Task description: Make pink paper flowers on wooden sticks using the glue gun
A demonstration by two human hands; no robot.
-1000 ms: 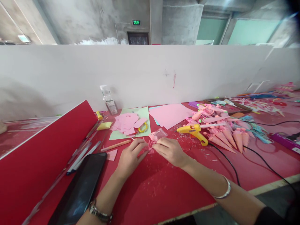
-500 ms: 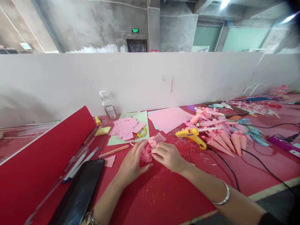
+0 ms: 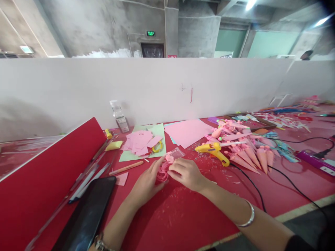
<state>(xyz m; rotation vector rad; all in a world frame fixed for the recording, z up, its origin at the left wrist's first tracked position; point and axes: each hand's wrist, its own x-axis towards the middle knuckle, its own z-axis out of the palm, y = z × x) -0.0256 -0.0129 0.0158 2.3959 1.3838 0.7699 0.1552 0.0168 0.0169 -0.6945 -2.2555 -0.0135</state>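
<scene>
A pink coil [image 3: 162, 175] sits below frame centre, my left hand [image 3: 147, 181] spread wide around it; my right hand [image 3: 187, 173] bunches at its edge, pinching or not I can't tell. A yellow glue gun [image 3: 215, 150] lies centre-right.

The worktop [image 3: 162, 223], lower centre of the frame, is red. The curled piece [image 3: 162, 176] at centre is pink. Paper cuttings [image 3: 138, 141], left of centre, are pink; the sheet [image 3: 125, 157] beneath is pale green. At right, the glue gun [image 3: 213, 149] is yellow, the power strip [image 3: 312, 162] purple. The phone [image 3: 86, 209], lower left, is black.
</scene>
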